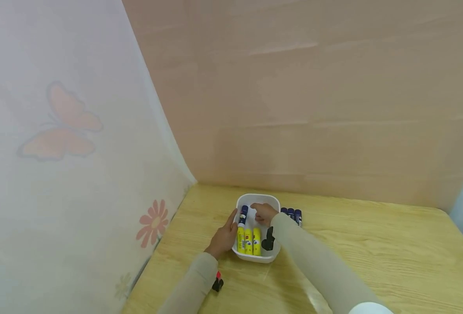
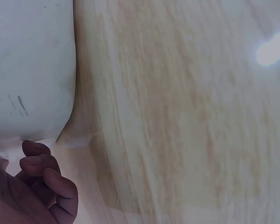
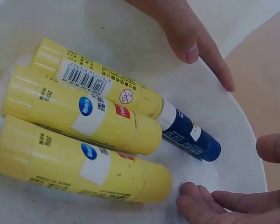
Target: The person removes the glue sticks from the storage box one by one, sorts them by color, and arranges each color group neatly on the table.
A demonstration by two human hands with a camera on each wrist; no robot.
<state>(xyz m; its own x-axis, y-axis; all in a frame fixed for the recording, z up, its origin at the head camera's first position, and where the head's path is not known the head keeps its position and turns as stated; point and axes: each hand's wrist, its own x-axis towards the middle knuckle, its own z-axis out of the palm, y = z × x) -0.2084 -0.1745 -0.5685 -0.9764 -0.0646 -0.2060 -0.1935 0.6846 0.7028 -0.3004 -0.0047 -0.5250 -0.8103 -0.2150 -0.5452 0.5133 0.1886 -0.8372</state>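
A pale wood-grain tabletop [image 1: 372, 253] spans the lower part of the head view, below a brown sheet [image 1: 318, 100] that fills the upper right. A white tub [image 1: 253, 258] with rounded corners sits on it, just below the centre of the frame; in the left wrist view its outer wall, marked with a few dark scratches, takes up the upper left.

The left hand [image 1: 223, 240] has its grip on the tub's left side: the thumb laps over the rim and the fingers lie along the outside. At the lower left of the left wrist view, several of those fingers curl beside the wall. The right hand [image 1: 266, 213] reaches into the upper part of the tub with its grip loose and holding nothing; at the lower right of the right wrist view, a wide gap parts the thumb from the bent fingers, whose tips are close to the tub floor.

Three yellow glue sticks [image 3: 84, 161] lie side by side at the bottom of the tub in the head view. Two show blue ovals, red patches and "20g", the third a barcode. Lined up with that one, a dark blue stick [image 3: 189, 135] with a white end lies at the tub's upper left. Further blue sticks [image 1: 291, 213] stand out to the right of the tub, partly hidden by the right sleeve [image 1: 310, 246].
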